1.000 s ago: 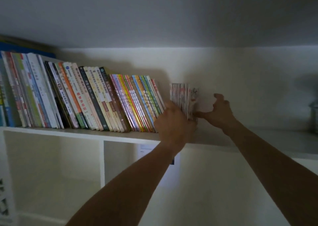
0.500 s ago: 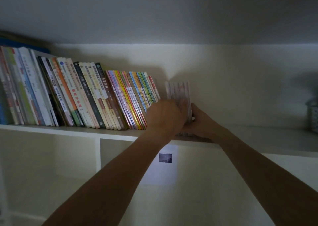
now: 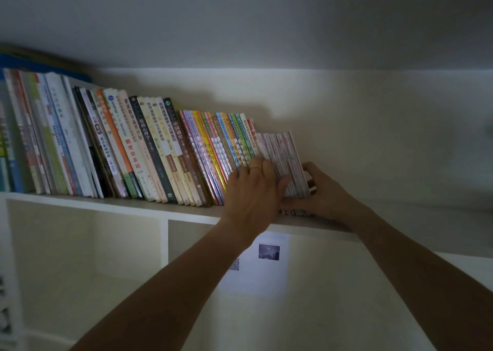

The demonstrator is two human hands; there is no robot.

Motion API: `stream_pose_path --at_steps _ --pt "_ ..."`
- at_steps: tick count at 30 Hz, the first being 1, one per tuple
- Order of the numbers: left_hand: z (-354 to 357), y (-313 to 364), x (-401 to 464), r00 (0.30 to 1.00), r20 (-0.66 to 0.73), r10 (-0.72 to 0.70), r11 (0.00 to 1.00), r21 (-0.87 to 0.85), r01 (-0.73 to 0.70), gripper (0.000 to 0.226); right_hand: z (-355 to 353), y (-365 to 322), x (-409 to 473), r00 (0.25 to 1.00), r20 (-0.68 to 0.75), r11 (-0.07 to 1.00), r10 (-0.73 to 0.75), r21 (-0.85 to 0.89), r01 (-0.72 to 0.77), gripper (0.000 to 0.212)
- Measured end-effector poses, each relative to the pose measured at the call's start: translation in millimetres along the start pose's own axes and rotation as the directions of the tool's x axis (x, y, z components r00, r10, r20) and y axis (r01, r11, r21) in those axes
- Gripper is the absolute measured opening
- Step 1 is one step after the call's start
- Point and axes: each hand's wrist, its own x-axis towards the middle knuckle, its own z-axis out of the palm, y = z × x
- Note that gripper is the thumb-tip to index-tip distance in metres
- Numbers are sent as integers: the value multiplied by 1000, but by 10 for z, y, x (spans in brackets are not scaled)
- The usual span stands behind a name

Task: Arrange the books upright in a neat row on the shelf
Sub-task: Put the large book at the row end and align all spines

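A long row of books stands on the white shelf, all leaning left. At its right end a bundle of thin pink-spined booklets leans against the last coloured book. My left hand, with a ring on one finger, lies with straight fingers on the spines where bundle and row meet, and its thumb rests on the bundle's front. My right hand grips the bundle's right side low down, fingers curled behind it and thumb under its front edge.
To the right of the bundle the shelf board runs on bare. Below it are open white compartments split by a divider, with a paper sheet stuck on the back wall. The ceiling hangs low above the books.
The bundle, which stood apart and upright, has been slid left and now leans against the row. My right hand came from behind it to its lower right side.
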Motion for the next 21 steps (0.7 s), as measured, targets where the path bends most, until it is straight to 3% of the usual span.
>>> stream_pose_path --at_steps 4,7,10,13,17,21 --pt "-44 -99 -102 1000 2 0 998 -69 1 51 19 -38 -71 999 -30 999 38 -35 -39 101" --pt "-164 -434 -229 993 -103 -65 995 -83 57 45 40 -105 -128 995 -58 995 77 -57 -81 123" --pt "-267 -945 -384 984 -174 -21 999 -47 13 41 149 -217 -104 989 -115 992 92 -76 -101 112" --pt "-304 -1407 -493 993 -64 103 991 87 -97 63 273 -289 -41 978 -171 982 123 -122 -144 101" --pt "-285 -1815 -500 997 58 -42 998 45 39 96 316 -347 0 962 -219 962 166 -178 -206 99" --pt "-207 -1710 -427 992 50 -116 991 -62 119 105 325 -260 38 947 -213 944 239 -176 -278 84"
